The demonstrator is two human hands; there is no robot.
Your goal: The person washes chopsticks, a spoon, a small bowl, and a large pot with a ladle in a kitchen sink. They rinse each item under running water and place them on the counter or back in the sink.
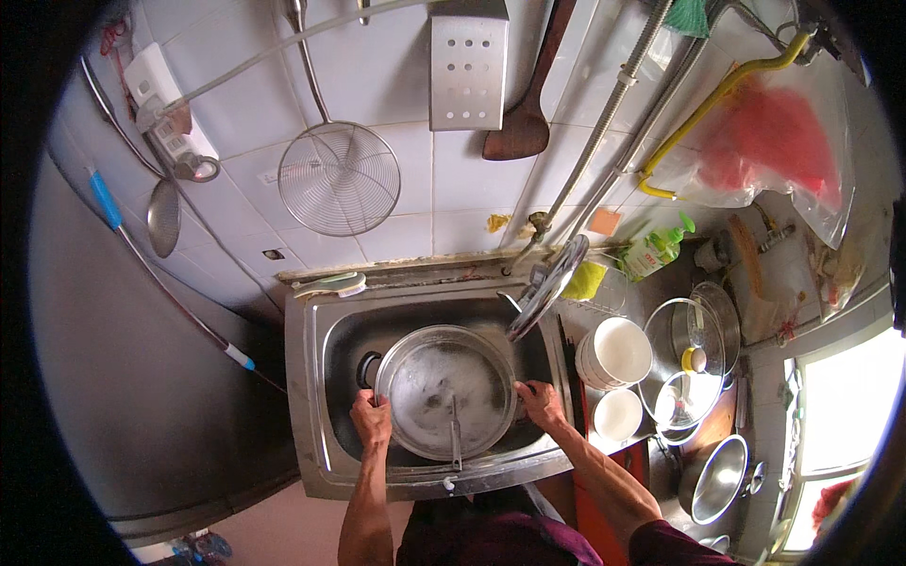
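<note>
A round metal pan point(446, 424) with dark side handles stands in the steel sink point(301, 396), cloudy, foamy liquid in it. My left hand point(371, 419) grips its left side near the black handle point(367, 369). On the opposite side, my right hand point(541, 405) is closed around the other handle, mostly hidden by the fingers. A thin metal utensil point(455, 442) leans inside the pan against its near rim. Above the sink's right rear corner is a chrome faucet point(548, 286).
White bowls point(623, 351), glass lids point(683, 354) and a steel bowl point(716, 481) stand at the right. Behind the faucet are a yellow-green sponge point(584, 280) and a soap bottle point(651, 251). A brush point(331, 284) lies on the back left rim; a wire strainer point(340, 178) hangs above.
</note>
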